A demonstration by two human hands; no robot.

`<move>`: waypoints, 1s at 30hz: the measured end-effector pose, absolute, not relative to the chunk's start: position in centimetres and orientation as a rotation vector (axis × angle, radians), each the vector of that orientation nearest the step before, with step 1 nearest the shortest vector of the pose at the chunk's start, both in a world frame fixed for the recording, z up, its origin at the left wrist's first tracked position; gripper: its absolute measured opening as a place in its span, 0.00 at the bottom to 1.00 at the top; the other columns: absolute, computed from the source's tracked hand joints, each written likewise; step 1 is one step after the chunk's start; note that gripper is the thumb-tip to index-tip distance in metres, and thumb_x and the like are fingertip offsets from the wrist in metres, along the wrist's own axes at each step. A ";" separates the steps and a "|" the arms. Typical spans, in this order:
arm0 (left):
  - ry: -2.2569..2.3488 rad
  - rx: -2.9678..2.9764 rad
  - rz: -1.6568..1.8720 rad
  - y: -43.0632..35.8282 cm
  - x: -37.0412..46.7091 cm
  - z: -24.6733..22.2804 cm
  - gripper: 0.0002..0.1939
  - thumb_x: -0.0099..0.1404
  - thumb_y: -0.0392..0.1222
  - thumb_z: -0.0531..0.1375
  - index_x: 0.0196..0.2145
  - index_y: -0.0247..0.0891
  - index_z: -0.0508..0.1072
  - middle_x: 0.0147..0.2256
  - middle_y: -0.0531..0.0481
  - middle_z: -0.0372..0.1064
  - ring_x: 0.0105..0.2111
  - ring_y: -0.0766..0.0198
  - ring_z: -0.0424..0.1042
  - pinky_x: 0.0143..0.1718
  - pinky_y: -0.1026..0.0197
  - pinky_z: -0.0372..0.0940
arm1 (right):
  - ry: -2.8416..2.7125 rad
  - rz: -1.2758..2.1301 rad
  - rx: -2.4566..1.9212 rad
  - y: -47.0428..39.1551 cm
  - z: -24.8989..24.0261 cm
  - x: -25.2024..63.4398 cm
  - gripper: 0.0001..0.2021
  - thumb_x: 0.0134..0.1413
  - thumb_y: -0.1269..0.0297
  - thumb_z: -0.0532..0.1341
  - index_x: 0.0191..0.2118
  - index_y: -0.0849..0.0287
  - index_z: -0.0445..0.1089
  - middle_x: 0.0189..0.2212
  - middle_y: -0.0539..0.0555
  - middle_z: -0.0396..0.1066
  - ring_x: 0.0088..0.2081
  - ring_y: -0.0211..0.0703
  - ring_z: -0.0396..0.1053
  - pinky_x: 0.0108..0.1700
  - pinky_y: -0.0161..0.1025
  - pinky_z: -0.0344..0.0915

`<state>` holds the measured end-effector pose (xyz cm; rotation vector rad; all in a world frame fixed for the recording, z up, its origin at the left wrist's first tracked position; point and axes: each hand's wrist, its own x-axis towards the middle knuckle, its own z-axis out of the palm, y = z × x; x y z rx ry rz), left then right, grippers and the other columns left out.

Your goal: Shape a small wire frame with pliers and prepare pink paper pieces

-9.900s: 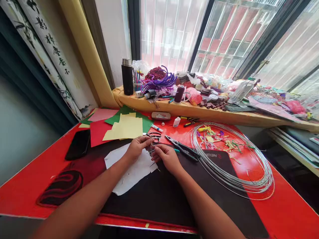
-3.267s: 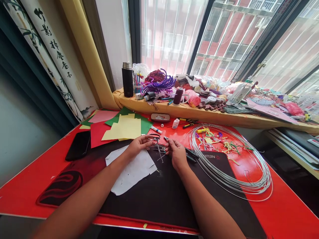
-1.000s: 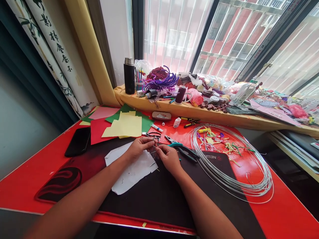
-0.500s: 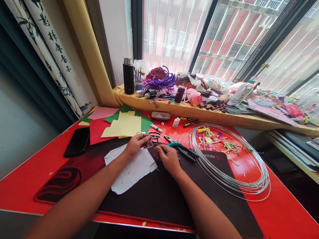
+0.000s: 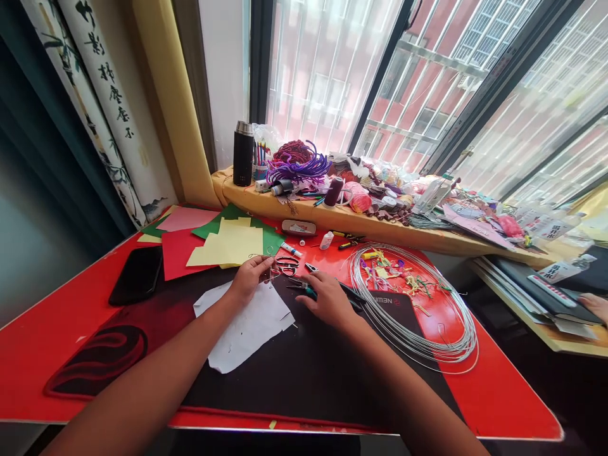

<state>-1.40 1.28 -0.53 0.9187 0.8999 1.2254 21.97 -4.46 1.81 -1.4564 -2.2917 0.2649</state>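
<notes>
Two hands at work over 1 black mat (image 5: 327, 386) on 1 red table (image 5: 513, 405).

Left hand (image 5: 248, 280): pinching 1 bent wire piece (image 5: 272, 271) between thumb and fingers, held over the far edge of the white sheet. Wire is thin, exact shape too fine to read from here.

Right hand (image 5: 331, 299): fingers loosely spread, over the handles of 1 pair of teal-handled pliers (image 5: 310, 291), nose poking out at its 9 o'clock. Can't tell if it's gripping them or just touching; palm hides that.

Tools: 1 pair of black pliers (image 5: 352, 294) partly behind the right hand, tip at its 11 o'clock, handles at 3. 1 pair of scissors (image 5: 285, 266) between the hands, at the left hand's 2 o'clock.

Stock: 1 wire coil (image 5: 465, 342), many turns, at the right hand's 3 o'clock. Colored scraps (image 5: 394, 272) inside it, too many to count.

From the left hand: 1 white sheet (image 5: 247, 326) at 6 o'clock, 1 phone (image 5: 135, 275) at 9, 1 red sheet (image 5: 181, 253) at 10, yellow paper (image 5: 232, 244) at 11, count unclear, overlapping.

1 glue bottle (image 5: 327, 240) at the right hand's 12, upright-ish, leaning. 1 thermos (image 5: 242, 155) upright on the sill.
</notes>
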 end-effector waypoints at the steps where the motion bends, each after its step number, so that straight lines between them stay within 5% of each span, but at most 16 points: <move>1: 0.899 0.920 1.219 1.3 -1.4 -0.6 0.22 0.51 0.56 0.73 0.33 0.35 0.76 0.29 0.48 0.75 0.24 0.65 0.69 0.26 0.62 0.58 | -2.350 0.201 -1.499 -4.3 1.9 22.1 0.24 0.59 0.55 0.69 0.60 0.54 0.72 0.58 0.63 0.70 0.59 0.60 0.65 0.61 0.53 0.59; 15: 0.836 0.868 1.135 0.8 -1.0 -0.4 0.19 0.59 0.53 0.68 0.36 0.38 0.65 0.33 0.46 0.78 0.23 0.65 0.72 0.23 0.64 0.57 | -2.264 0.156 -1.568 -3.3 0.5 22.7 0.13 0.63 0.58 0.66 0.50 0.55 0.78 0.46 0.61 0.76 0.49 0.55 0.72 0.54 0.48 0.65; 19: 0.794 0.870 1.115 0.6 -0.9 -0.3 0.20 0.60 0.54 0.69 0.34 0.38 0.67 0.33 0.45 0.79 0.22 0.65 0.72 0.22 0.64 0.57 | -1.848 0.567 -1.490 -3.0 1.5 22.2 0.15 0.62 0.52 0.63 0.47 0.56 0.79 0.44 0.58 0.79 0.46 0.53 0.75 0.52 0.48 0.67; 23: 0.634 0.825 1.092 0.0 -0.7 0.4 0.18 0.60 0.53 0.70 0.36 0.37 0.71 0.46 0.39 0.79 0.28 0.62 0.76 0.26 0.62 0.64 | -1.451 1.168 -1.348 -3.6 3.2 20.2 0.22 0.56 0.42 0.65 0.40 0.59 0.79 0.32 0.55 0.79 0.35 0.49 0.76 0.39 0.43 0.70; 30: 0.594 0.854 1.005 -0.3 -0.9 0.6 0.17 0.59 0.52 0.71 0.35 0.35 0.76 0.43 0.39 0.80 0.22 0.66 0.72 0.24 0.62 0.61 | -0.954 1.783 -1.068 -5.3 2.4 16.3 0.22 0.54 0.47 0.68 0.42 0.63 0.78 0.40 0.62 0.80 0.37 0.50 0.78 0.41 0.44 0.74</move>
